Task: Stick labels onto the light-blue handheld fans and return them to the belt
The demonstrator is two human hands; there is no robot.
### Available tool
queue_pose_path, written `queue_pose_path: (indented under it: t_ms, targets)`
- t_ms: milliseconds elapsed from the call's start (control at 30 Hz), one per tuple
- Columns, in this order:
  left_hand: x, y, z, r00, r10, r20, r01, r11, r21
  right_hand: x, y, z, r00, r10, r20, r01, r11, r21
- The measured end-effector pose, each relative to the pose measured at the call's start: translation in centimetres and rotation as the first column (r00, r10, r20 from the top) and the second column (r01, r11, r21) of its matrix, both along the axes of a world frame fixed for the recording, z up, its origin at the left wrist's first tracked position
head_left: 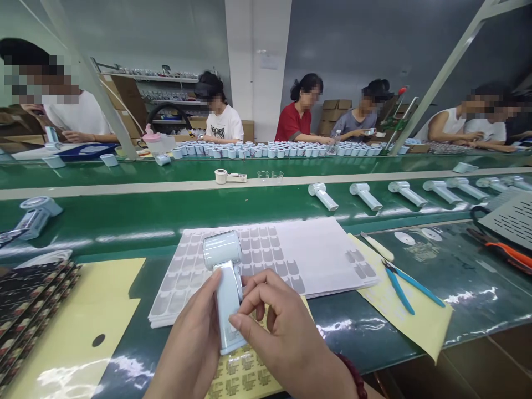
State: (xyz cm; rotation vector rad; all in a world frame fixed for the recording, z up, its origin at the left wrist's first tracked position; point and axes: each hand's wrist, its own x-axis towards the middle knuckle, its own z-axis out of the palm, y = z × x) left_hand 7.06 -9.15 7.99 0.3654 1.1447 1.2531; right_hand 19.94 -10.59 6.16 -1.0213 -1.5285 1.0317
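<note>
A pale blue handheld fan [228, 293], with a drum-shaped head and flat handle, stands tilted in my left hand [195, 327]. That hand wraps the handle from the left, its thumb along the edge. At the handle's lower right, my right hand [286, 327] has thumb and forefinger pinched together against the surface; anything between them is too small to make out. Behind the fan lies a stack of white sheets [316, 255] with grey label shapes. A yellow sheet [245, 371] of small printed labels is partly hidden under my hands.
Blue-handled cutters [405, 291] and a white-handled blade [378, 246] lie right on yellow paper [428, 327]. Orange-handled pliers [507, 252] are farther right. Several similar fans [366, 197] line the green belt [199, 205]. A patterned stack [33, 316] sits left. Co-workers [295, 119] sit opposite.
</note>
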Motion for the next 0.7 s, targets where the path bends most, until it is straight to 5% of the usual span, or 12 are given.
queue_pose_path:
  t_ms: [167, 300, 400, 533, 700]
  targets:
    - [-0.1, 0.5, 0.4, 0.999, -0.034, 0.023, 0.035, 0.999, -0.042, -0.5, 0.0, -1.0, 0.992, -0.086, 0.097, 0.04, 0.915, 0.402]
    - [-0.7, 1.1, 0.6, 0.985, -0.153, 0.076, 0.156, 0.987, -0.044, 0.7, 0.3, 0.0, 0.979, -0.195, -0.055, 0.202, 0.909, 0.364]
    - [-1.9, 2.7, 1.1, 0.966, -0.257, 0.031, 0.256, 0.966, 0.035, 3.4, 1.9, 0.7, 0.934, -0.305, 0.184, 0.249, 0.929, 0.275]
    - [-4.0, 7.9, 2.0, 0.962, -0.201, -0.183, 0.216, 0.974, 0.066, 7.3, 4.6, -0.1, 0.665, -0.333, 0.668, 0.281, 0.941, 0.19]
    - [-6.6, 16.7, 1.8, 0.911, -0.047, -0.409, 0.07, 0.997, 0.04, 9.1, 5.5, -2.8, 0.541, -0.285, 0.791, 0.225, 0.955, 0.19]
